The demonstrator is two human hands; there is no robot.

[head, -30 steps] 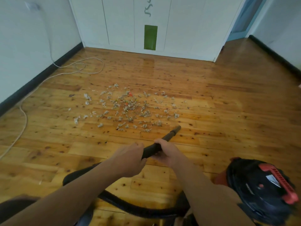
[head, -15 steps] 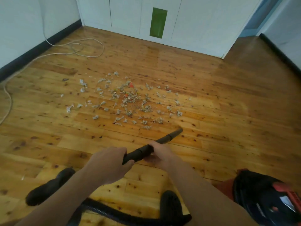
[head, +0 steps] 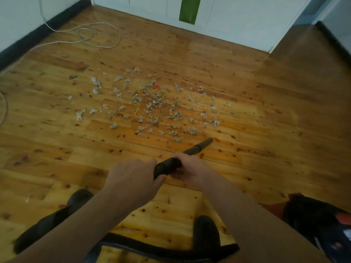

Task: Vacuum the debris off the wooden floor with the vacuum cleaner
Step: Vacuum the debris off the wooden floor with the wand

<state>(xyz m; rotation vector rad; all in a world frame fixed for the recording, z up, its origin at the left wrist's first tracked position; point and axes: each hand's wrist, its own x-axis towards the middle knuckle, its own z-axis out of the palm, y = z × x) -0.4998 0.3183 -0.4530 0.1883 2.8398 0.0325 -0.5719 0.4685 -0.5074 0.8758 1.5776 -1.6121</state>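
A patch of grey and orange debris (head: pixel 155 109) lies scattered on the wooden floor (head: pixel 266 130) ahead of me. I hold the black vacuum wand (head: pixel 197 148) with both hands. My left hand (head: pixel 133 177) grips its rear end, and my right hand (head: pixel 190 167) grips it just ahead. The wand's open tip points up and right, just short of the nearest scraps. The ribbed black hose (head: pixel 152 249) runs below my arms to the black and red vacuum body (head: pixel 321 224) at the lower right.
A white power cord (head: pixel 91 37) loops across the floor at the upper left, along the dark skirting board. White cabinet doors with a green panel (head: pixel 189 10) close off the far side. My dark shoes (head: pixel 206 234) stand at the bottom.
My view has tipped down and moved closer to the debris. Both hands keep their grip on the wand, whose tip has edged nearer the scraps. My shoes have come into view.
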